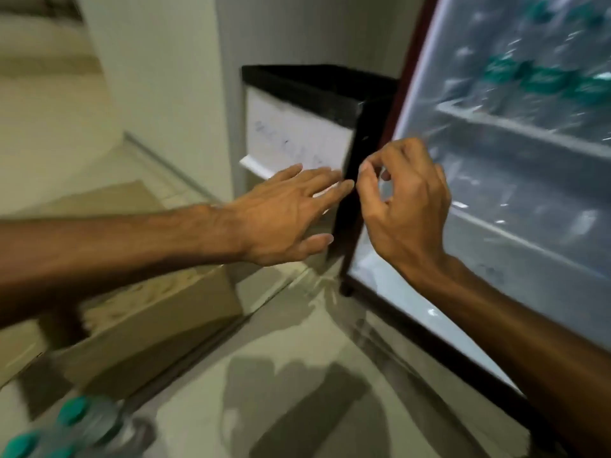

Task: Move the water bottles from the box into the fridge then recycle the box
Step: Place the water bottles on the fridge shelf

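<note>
Cardboard box [158, 312] sits on the floor at lower left, its inside hidden by the left forearm and by blur. Just beside it, at the near corner, loose water bottles [99, 424] show at least 2 teal caps. At right stands the fridge [529, 180], where more teal-capped bottles [542, 81] line the upper shelf; the lower shelves are too smeared to read. A white bin [297, 133] with a black liner stands between the fridge and the wall, and its contents cannot be seen. The 2 hands meet at the fridge's dark vertical edge [348, 193]. The left hand [284, 213] is flat, fingers straight, their tips at that edge. The right hand [406, 206] has curled fingers and thumb close to the edge, but whether they grip it cannot be told. Box and loose bottles lie well below and left of both hands.
</note>
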